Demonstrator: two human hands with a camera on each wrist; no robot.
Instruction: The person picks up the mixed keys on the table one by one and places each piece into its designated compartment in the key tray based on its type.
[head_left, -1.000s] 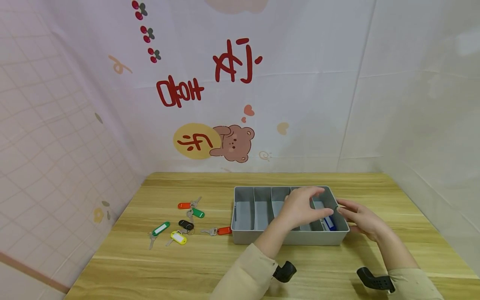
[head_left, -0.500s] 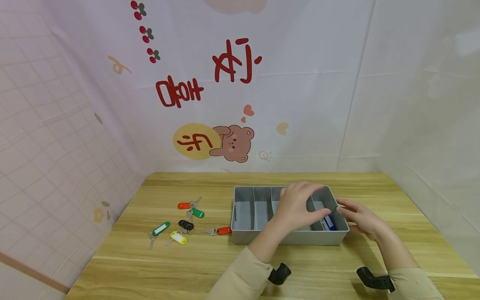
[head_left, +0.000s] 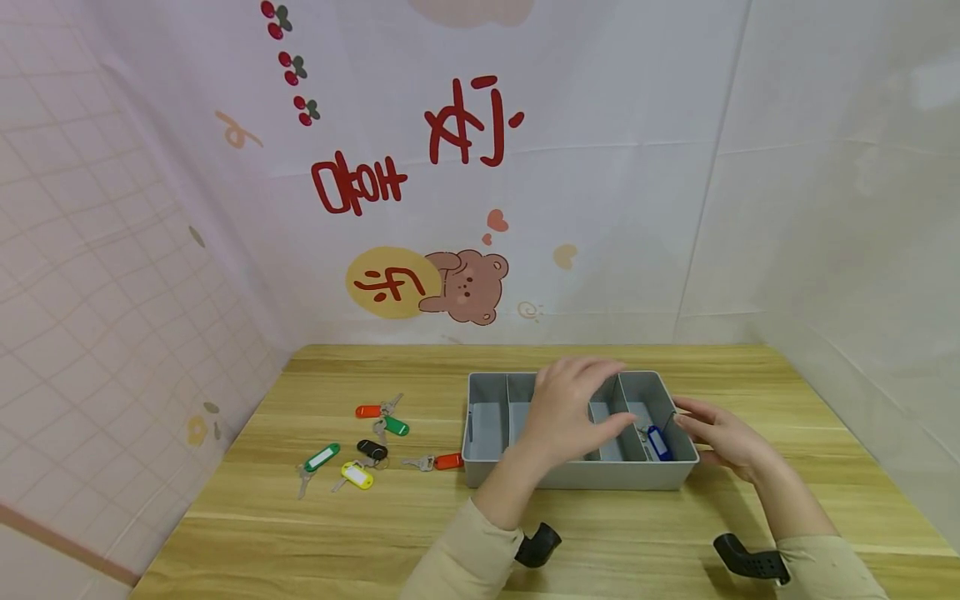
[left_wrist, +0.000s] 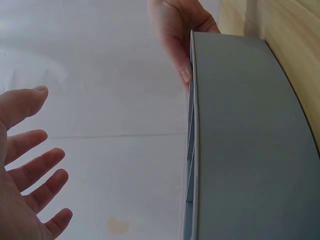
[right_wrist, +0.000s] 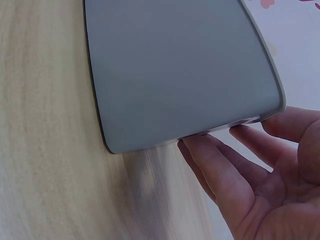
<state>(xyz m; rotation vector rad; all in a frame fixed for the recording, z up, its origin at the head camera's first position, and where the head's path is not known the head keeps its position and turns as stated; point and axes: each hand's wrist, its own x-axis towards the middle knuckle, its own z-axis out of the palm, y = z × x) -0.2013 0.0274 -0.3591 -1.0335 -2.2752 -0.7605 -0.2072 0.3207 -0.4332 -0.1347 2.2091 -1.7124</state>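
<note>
My left hand (head_left: 564,410) hovers over the middle of a grey divided tray (head_left: 573,477), fingers spread and nothing between them. In the left wrist view, the left hand (left_wrist: 30,180) is apart from the tray's front wall (left_wrist: 250,130). My right hand (head_left: 723,437) touches the tray's right end. Seen from the right wrist, its fairly straight fingers (right_wrist: 220,165) rest against the outer end wall, with the thumb near the rim. In the rightmost compartment lies a key with a blue tag (head_left: 658,443). The left hand hides part of the middle compartments.
Left of the tray, keys lie on the wooden table (head_left: 300,550) with a red tag (head_left: 369,412), green tags (head_left: 322,457), a black tag (head_left: 372,450) and a yellow tag (head_left: 357,476). Another red tag (head_left: 448,462) lies against the tray's left side. A printed cloth (head_left: 615,167) hangs behind.
My left hand has moved left across the tray, leaving more of the right compartments and the blue tag in sight. The right hand has stayed at the tray's end.
</note>
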